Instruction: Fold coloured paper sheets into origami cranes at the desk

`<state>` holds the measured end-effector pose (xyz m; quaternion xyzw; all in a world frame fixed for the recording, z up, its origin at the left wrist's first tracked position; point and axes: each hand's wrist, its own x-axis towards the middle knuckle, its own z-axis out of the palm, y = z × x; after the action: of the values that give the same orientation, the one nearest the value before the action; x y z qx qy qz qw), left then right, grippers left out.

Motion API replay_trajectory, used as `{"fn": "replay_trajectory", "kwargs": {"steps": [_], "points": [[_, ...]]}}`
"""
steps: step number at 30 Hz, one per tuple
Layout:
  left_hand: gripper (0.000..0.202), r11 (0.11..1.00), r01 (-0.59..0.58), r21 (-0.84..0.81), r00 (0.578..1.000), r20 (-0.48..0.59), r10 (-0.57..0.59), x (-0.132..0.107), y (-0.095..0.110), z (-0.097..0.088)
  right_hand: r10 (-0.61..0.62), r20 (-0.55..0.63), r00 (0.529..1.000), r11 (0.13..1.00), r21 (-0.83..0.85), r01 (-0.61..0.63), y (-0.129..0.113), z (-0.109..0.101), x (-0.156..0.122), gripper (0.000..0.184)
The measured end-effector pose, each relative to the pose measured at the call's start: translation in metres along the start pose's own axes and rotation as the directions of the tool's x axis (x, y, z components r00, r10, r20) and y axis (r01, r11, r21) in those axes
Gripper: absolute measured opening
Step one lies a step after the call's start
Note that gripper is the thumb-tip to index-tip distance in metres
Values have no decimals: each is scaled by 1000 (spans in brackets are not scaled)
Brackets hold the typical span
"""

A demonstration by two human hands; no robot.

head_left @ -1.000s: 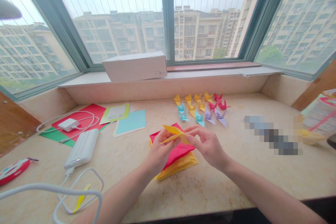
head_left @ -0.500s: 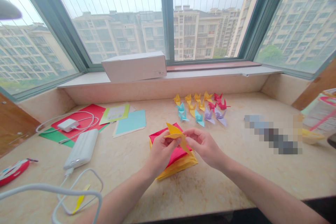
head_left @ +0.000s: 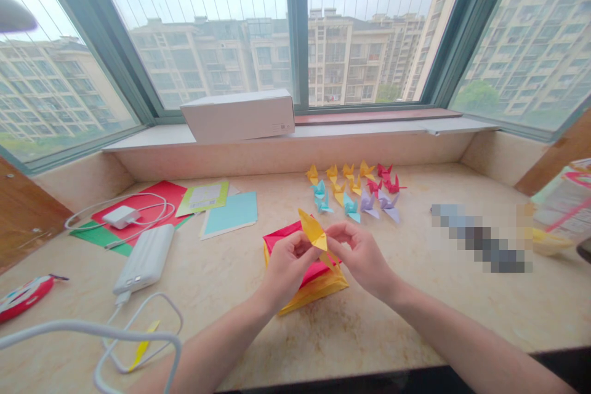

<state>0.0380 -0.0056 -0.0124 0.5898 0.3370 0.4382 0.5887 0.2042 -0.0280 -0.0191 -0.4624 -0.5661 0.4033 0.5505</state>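
Note:
A yellow origami crane (head_left: 314, 235) is pinched between both my hands, one wing pointing up and to the left. My left hand (head_left: 289, 261) grips it from the left with thumb and fingers together. From the right, my right hand (head_left: 362, 258) closes its fingertips on the crane's other side; the exact part held is partly hidden. Below my hands lies a red and yellow paper packet (head_left: 314, 301) on the counter. Just beyond stand several finished paper cranes, among them yellow (head_left: 348, 170), red (head_left: 392, 184), light blue (head_left: 351, 208) and lilac (head_left: 389, 204) ones.
Coloured paper sheets (head_left: 233, 214) lie at left, with a white charger (head_left: 120, 217) and a power bank (head_left: 145, 258). A white cable (head_left: 138, 337) loops in front. A long white box (head_left: 240, 117) rests on the sill. A plastic bag (head_left: 566, 203) stands far right.
The yellow crane has turned in my fingers, so its wing now points more upward and its body faces me. Both hands stay above the packet.

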Motion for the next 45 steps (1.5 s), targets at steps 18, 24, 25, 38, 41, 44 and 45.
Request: {"fn": "replay_trajectory", "kwargs": {"steps": [18, 24, 25, 38, 41, 44, 45], "points": [[31, 998, -57, -7, 997, -43, 57, -1, 3, 0, 19, 203, 979, 989, 139, -48, -11, -5, -4, 34], [31, 997, -72, -21, 996, -49, 71, -1, 3, -1, 28, 139, 990, 981, 189, -54, -5, -2, -2, 29], [31, 997, -77, -27, 996, -44, 76, -2, 3, 0, 25, 129, 991, 981, 187, -49, -4, -3, -1, 29], [26, 993, -118, 21, 987, -108, 120, -3, 10, 0, -400, 326, 857, 776, -376, 506, -5, -14, -6, 48], [28, 995, -103, 15, 988, -116, 104, -3, 8, 0, -386, 372, 844, 737, -426, 525, -4, -13, -8, 65], [29, 996, -92, 19, 986, -139, 94, -1, 6, 0, -382, 368, 848, 736, -434, 520, -1, -9, -8, 67], [30, 995, -92, 24, 985, -142, 94, -1, 5, -1, -389, 353, 851, 742, -428, 516, 1, -8, -8, 65]]}}
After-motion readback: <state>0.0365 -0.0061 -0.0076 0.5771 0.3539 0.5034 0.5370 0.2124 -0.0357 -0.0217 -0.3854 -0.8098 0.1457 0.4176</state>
